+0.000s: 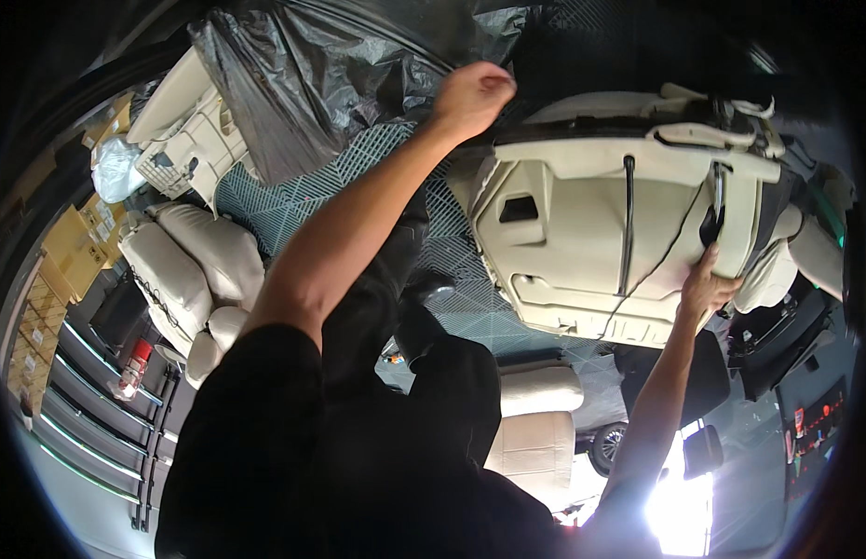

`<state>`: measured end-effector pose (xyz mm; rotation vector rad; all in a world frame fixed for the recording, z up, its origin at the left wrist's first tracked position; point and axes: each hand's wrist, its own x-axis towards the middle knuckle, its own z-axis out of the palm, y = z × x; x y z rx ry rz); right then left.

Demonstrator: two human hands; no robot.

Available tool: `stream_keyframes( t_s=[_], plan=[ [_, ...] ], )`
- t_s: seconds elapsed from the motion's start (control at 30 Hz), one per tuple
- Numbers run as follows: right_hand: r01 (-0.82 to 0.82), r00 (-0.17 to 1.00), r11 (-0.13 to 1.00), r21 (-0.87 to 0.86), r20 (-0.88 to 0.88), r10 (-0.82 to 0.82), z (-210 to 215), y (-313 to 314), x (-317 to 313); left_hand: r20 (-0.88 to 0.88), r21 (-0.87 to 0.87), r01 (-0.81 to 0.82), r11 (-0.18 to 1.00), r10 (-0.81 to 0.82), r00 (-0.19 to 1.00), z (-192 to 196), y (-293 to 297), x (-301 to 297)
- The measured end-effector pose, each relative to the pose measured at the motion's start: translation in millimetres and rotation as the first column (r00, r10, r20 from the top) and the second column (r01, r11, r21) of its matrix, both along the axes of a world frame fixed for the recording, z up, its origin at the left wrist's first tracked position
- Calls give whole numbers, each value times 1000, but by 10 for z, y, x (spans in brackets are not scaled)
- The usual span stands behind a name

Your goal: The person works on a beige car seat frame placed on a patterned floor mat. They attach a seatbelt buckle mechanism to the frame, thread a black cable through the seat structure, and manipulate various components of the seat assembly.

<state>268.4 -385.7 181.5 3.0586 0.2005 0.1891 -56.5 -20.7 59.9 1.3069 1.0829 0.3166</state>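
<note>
A large car seat (pixel 573 224) lies at the right with its cream plastic back panel facing up. Two dark strips and a thin black cord cross that panel. At its right-hand lower edge, my right hand (pixel 708 289) grips the seat's rim, just below a black handle-like piece (pixel 711 225). My left hand (pixel 474 99) is raised beyond the seat's upper left corner, its fingers curled closed. Whatever it may hold is hidden. Close to that hand, black plastic sheeting (pixel 293 102) is draped in folds.
Teal grid matting (pixel 284 210) covers the floor. Beige seats (pixel 186 256) stand at the left, another beige seat (pixel 535 438) lower down. Cardboard boxes (pixel 74 252), a red bottle (pixel 133 368) and a rack of long bars (pixel 98 429) line the left side. A tool board (pixel 815 438) hangs far right.
</note>
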Motion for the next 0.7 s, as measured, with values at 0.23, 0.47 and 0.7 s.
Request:
stream_keyframes(
  t_s=[0.23,0.47,0.7],
  plan=[
    [85,995,981,174,-73,-74,137,363,-228,-66,-443,-446,778,468,881,-33,-1690,-971],
    [-143,968,962,231,-170,184,382,140,-295,1,-411,-88,907,97,995,-340,-2849,-1065],
    [-75,985,680,729,-54,166,259,-786,-1871,-280,-674,63,736,-333,900,-441,-2988,-1288]
  ],
)
